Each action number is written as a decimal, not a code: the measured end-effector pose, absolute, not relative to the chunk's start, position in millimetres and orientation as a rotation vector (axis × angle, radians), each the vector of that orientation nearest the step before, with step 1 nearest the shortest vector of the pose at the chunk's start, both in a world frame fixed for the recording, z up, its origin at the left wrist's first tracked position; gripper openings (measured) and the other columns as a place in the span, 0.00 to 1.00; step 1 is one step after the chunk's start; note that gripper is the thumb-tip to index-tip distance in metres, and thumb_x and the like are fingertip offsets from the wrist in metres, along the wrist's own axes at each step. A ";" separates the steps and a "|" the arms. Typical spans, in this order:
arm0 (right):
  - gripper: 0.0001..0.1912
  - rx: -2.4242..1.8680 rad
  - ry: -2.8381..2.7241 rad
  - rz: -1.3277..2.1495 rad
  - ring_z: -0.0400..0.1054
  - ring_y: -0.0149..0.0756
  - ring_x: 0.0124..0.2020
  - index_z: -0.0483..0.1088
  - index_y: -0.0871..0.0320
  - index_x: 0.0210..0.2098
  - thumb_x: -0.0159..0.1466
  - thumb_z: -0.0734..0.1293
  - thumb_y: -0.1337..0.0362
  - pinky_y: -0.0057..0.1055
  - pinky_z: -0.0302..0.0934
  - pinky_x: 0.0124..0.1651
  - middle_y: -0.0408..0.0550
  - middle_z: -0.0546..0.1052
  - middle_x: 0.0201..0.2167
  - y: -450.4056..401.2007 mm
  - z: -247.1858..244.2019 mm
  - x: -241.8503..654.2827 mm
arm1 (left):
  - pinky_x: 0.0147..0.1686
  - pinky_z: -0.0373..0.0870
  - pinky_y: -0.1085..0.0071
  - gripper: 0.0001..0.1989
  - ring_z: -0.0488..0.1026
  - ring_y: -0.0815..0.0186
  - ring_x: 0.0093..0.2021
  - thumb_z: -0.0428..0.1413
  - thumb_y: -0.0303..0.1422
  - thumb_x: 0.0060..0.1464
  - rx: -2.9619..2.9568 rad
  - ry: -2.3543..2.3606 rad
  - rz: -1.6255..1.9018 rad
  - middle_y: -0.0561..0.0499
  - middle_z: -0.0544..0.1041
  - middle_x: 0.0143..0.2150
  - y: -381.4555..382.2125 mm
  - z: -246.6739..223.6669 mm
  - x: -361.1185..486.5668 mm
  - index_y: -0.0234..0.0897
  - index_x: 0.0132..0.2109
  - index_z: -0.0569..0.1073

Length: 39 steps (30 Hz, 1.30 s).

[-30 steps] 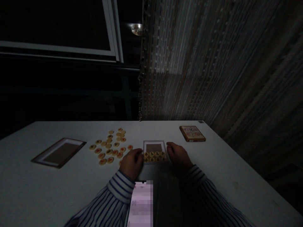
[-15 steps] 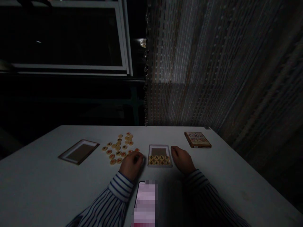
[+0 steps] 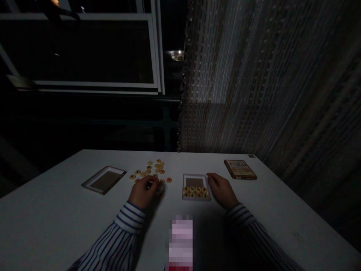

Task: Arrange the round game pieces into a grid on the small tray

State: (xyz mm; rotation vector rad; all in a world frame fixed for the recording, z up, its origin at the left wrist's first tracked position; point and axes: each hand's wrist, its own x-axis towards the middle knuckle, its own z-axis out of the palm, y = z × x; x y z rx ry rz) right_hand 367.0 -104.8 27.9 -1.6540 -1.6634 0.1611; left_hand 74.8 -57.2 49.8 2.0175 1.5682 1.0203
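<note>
My left hand (image 3: 144, 191) is over the near side of a loose group of round wooden xiangqi pieces (image 3: 143, 174). Its thumb and fingers are pinched together; whatever lies between them is hidden. A shallow clear-walled box (image 3: 194, 181) stands in front of me. Two rows of pieces with dark characters (image 3: 195, 192) lie flat in its near half, and the bare brown bottom shows in the far half. My right hand (image 3: 224, 191) lies at the box's right side, fingers curled and closed, the fingertips against its far right corner.
An upturned lid-like tray (image 3: 105, 180) lies on the left of the white table (image 3: 70, 222). At the right is a printed brown box (image 3: 240, 169). A blurred-out phone-like object (image 3: 181, 241) is near my body. A bead curtain (image 3: 225, 94) hangs behind the table.
My left hand has moved left, from beside the box to over the loose pieces. My right hand stays at the box, and the camera view has shifted slightly.
</note>
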 end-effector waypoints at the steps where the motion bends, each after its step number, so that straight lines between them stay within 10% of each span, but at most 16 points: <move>1: 0.18 -1.635 -1.647 0.177 0.67 0.36 0.42 0.69 0.59 0.43 0.62 0.53 0.59 0.31 0.58 0.46 0.50 0.74 0.41 -104.3 30.6 364.8 | 0.31 0.68 0.72 0.15 0.74 0.64 0.30 0.49 0.43 0.46 2.015 1.583 1.024 0.51 0.78 0.31 -55.2 50.7 69.1 0.38 0.33 0.73; 20: 0.15 -1.482 -1.976 0.146 0.67 0.34 0.41 0.71 0.58 0.41 0.62 0.55 0.64 0.29 0.57 0.46 0.48 0.75 0.39 -67.2 98.7 262.8 | 0.35 0.68 0.70 0.17 0.74 0.62 0.35 0.47 0.42 0.49 1.863 1.807 1.179 0.47 0.77 0.33 0.1 46.8 -4.4 0.36 0.37 0.73; 39: 0.14 -1.349 -2.137 0.245 0.66 0.32 0.40 0.70 0.57 0.38 0.63 0.54 0.66 0.27 0.55 0.44 0.47 0.74 0.37 -18.0 59.9 170.6 | 0.48 0.63 0.65 0.17 0.69 0.59 0.48 0.47 0.32 0.51 2.110 1.935 1.027 0.40 0.73 0.47 16.0 -8.0 -17.0 0.30 0.47 0.69</move>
